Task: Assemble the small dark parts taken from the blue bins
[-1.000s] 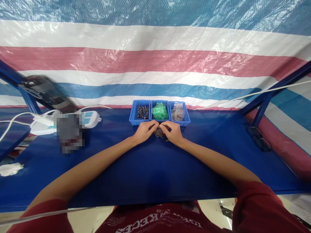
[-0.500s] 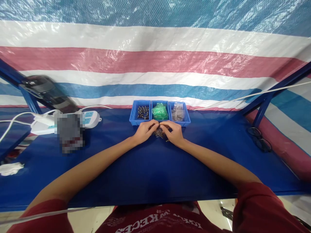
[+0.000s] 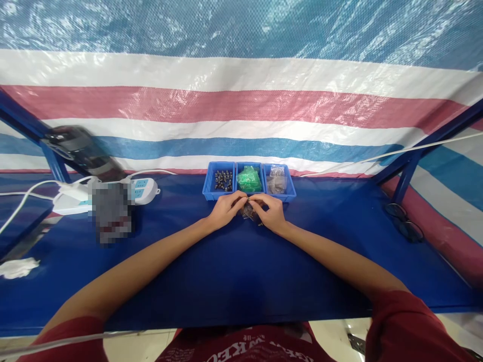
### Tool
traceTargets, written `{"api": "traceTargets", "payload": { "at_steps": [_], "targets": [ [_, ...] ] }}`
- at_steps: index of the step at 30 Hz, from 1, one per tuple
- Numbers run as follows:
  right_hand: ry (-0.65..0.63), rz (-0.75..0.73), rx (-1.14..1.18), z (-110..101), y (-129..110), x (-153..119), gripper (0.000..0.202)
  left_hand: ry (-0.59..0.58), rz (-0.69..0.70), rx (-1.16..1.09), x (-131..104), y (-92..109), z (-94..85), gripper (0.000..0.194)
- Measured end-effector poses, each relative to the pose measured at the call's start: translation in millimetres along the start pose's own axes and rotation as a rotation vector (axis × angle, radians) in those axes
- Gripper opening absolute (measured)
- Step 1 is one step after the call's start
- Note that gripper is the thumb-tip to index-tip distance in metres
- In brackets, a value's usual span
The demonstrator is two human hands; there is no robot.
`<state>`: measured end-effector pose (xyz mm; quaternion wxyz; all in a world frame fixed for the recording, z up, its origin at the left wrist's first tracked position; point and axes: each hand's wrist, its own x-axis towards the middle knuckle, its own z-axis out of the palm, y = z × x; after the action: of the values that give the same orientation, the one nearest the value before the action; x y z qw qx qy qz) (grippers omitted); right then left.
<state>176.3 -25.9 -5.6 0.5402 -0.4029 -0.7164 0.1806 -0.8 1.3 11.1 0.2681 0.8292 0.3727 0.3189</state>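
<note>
My left hand [image 3: 227,208] and my right hand [image 3: 270,211] meet at the fingertips just in front of the blue bins. Both are closed in a pinch; what sits between the fingertips is too small to make out. Beneath them lies a pile of small brownish metal parts [image 3: 248,212], partly hidden by my fingers. The left blue bin [image 3: 217,195] holds several small dark metal fittings [image 3: 223,180]. A green plastic bag [image 3: 249,178] fills the middle bin, and clear plastic bags [image 3: 276,182] lie in the right one.
On the left of the blue table [image 3: 241,271] are a white power strip [image 3: 146,191], a blurred-out dark object [image 3: 112,211], a dark bottle [image 3: 85,151] and a crumpled white cloth [image 3: 18,268]. Glasses [image 3: 404,222] lie at the right. A striped tarp [image 3: 241,105] hangs behind.
The whole view has shifted slightly, so everything sits a little lower in the picture. My hands stay pinched together over the pile.
</note>
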Motion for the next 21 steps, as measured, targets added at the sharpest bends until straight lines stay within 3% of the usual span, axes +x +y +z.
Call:
{"api": "traceTargets", "payload": {
  "at_steps": [21],
  "targets": [
    [-0.040,0.020,0.011,-0.8,0.2,1.8,0.015,0.020,-0.009,0.016,-0.1,-1.6,0.9,0.030]
  ]
}}
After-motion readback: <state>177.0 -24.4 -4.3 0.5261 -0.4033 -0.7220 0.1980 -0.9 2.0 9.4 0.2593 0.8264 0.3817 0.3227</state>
